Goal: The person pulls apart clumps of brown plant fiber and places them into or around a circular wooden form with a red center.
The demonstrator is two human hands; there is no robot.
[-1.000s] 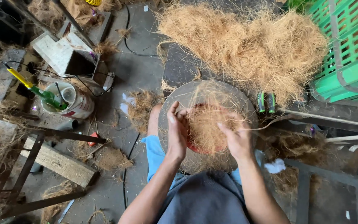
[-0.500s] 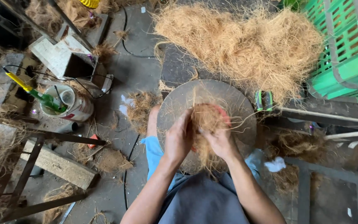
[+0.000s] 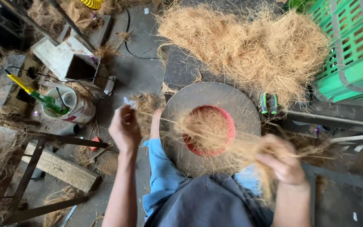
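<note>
My left hand (image 3: 124, 128) pinches one end of a thin strand of coir fibre (image 3: 206, 126), fingers closed on it. My right hand (image 3: 282, 162), blurred, seems clamped on the other end. The strand stretches above the round grey disc (image 3: 232, 98) with its red centre on my lap.

Single head view, steep downward, close above lap and round board (image 3: 211, 126); floor fills frame edges.

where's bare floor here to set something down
Bare grey floor lies between the white open box and the big tan fibre heap. Crowded: the round grey disc, and around the white bucket on the left.
</note>
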